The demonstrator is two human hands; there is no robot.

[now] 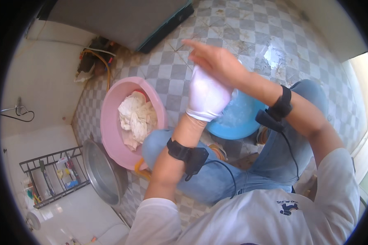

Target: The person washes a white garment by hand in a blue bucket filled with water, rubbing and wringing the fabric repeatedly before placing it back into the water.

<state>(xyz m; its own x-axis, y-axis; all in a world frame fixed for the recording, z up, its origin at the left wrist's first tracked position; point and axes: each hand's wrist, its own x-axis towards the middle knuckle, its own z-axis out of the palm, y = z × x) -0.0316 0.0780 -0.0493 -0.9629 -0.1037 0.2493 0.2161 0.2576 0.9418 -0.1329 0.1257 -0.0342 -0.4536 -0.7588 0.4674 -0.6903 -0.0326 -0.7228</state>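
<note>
Where the left hand (pixel 210 93) appears over the left edge of the blue basin (pixel 234 133), a white cloth (pixel 204 103) sheathes it to the wrist; its fingers are hidden, their pose untellable. The bare right hand (pixel 219 62), fingers extended, lies across the cloth, gripping nothing visible. Work appears under way on this piece; a pale heap (pixel 137 116) awaits judgement in the pink tub (pixel 107 122), left of the basin, whether finished or not. Knees (pixel 310 90) flank the basin; open room lies beyond it, over tiles (pixel 249 24).
</note>
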